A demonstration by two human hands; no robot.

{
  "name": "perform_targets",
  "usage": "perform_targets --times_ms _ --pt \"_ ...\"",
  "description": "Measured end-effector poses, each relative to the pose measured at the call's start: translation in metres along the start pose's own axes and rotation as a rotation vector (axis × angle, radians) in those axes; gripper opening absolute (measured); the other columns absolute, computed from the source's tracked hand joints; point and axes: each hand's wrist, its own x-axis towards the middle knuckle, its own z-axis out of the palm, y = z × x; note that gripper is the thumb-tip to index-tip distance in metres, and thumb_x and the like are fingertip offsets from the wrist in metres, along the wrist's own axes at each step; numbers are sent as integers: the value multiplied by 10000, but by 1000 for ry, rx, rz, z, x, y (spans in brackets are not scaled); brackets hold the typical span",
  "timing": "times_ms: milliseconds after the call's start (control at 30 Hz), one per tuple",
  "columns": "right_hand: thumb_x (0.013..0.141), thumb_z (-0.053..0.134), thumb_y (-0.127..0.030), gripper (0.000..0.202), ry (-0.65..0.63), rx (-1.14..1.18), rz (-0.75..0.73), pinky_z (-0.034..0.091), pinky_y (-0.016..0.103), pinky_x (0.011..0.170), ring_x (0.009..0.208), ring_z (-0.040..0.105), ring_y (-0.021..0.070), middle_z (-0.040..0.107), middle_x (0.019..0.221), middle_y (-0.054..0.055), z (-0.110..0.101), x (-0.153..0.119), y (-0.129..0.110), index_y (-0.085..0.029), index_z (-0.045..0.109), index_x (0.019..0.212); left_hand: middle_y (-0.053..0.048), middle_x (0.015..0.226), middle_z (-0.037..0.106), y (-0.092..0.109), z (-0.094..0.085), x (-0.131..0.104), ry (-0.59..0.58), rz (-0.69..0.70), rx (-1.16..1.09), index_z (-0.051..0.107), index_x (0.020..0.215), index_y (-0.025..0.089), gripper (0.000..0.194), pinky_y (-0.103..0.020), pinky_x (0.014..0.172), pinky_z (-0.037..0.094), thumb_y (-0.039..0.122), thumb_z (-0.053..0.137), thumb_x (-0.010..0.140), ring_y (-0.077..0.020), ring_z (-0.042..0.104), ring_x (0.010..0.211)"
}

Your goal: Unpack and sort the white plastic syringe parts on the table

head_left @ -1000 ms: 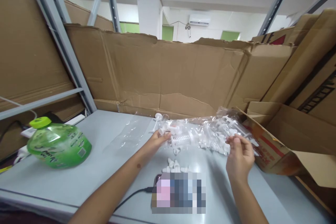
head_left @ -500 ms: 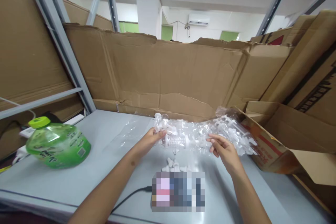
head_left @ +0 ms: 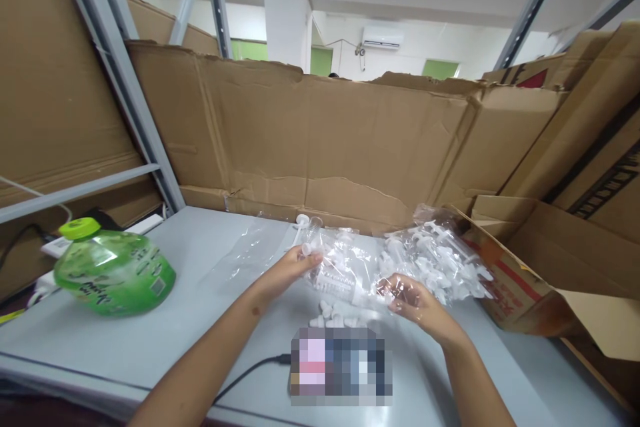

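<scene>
A clear plastic bag (head_left: 345,263) with white and transparent plastic parts inside is held up between my two hands over the grey table. My left hand (head_left: 303,263) pinches its left side, near a white round-topped piece (head_left: 301,221). On the bag's right side, the fingers of my right hand (head_left: 407,297) are closed on the film. Behind my right hand lies a pile of bagged white plastic parts (head_left: 440,253). Several small white pieces (head_left: 334,315) lie on the table below the bag. A flat empty-looking bag (head_left: 243,253) rests to the left.
A green bottle (head_left: 115,271) stands at the left. A pixelated device (head_left: 341,367) with a black cable (head_left: 250,368) lies at the front. An open cardboard box (head_left: 520,273) is at the right; a cardboard wall (head_left: 320,133) rises behind the table (head_left: 210,320).
My right hand has moved down and slightly left, now gripping the bag's right side. The held bag has drawn apart from the pile at the right and hangs over the small white pieces.
</scene>
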Motion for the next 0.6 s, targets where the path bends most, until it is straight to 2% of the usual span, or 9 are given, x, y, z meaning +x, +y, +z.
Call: perform_targets --times_ms 100,167,300,400,500,600 --pt "647 730 -307 326 -24 46 26 455 352 806 947 578 243 647 1049 75 3 -2 -1 -220 678 957 -98 997 652 -2 0 2 11 7 2 602 1047 145 500 -322 813 409 484 661 684 -249 581 939" --pt "631 742 -325 355 -16 28 65 451 373 836 981 579 261 642 1092 88 5 -1 0 -222 691 967 -106 1017 650 -3 0 3 -1 16 -13 598 1081 145 525 -323 821 414 481 665 683 -250 583 954" --pt "686 694 -386 236 97 -17 60 478 383 757 826 627 250 691 929 86 4 2 5 -209 719 840 -107 976 657 0 0 5 -74 16 -83 581 1124 142 534 -308 718 463 464 655 705 -221 616 842" --pt "739 641 -407 218 218 81 10 477 339 653 637 614 187 690 826 59 -4 2 8 -209 703 804 -118 971 651 6 -3 5 -53 23 -168 566 1123 131 509 -308 627 494 443 642 728 -192 623 731" --pt "748 639 -389 201 312 129 -11 460 314 652 616 596 165 674 742 36 -15 1 9 -210 696 820 -134 1039 633 11 -7 5 -11 27 -241 559 1111 138 466 -322 645 509 416 636 745 -203 646 745" --pt "740 649 -385 201 378 179 -13 447 302 643 618 586 166 648 657 23 -22 -1 9 -204 693 817 -152 1083 625 13 -10 5 -37 23 -288 539 1134 146 461 -318 651 506 399 627 759 -216 658 765"
